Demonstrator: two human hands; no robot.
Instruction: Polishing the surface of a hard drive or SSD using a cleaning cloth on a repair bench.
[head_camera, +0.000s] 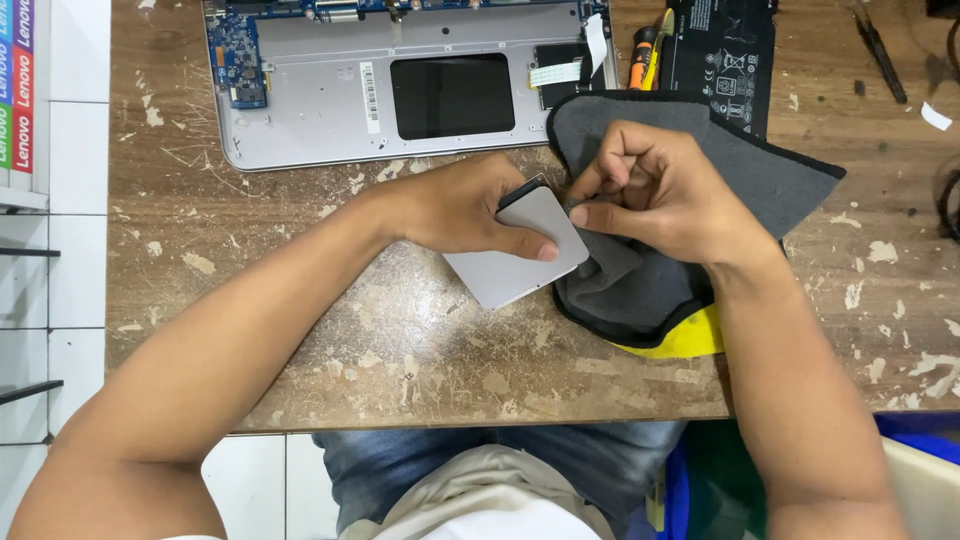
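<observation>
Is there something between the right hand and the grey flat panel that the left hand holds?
Nothing visible does. The right hand has its fingertips at the upper right edge of the grey panel, which the left hand grips. The grey cloth lies under the right hand, not between.

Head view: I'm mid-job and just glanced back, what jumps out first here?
At centre, the left hand holds a flat silver-grey rectangular plate tilted on the worn brown wooden table, while the right hand pinches at its upper edge over a dark grey cloth with black trim. Behind them, at the table's far edge, lies an opened silver laptop shell with a blue circuit board showing.
</observation>
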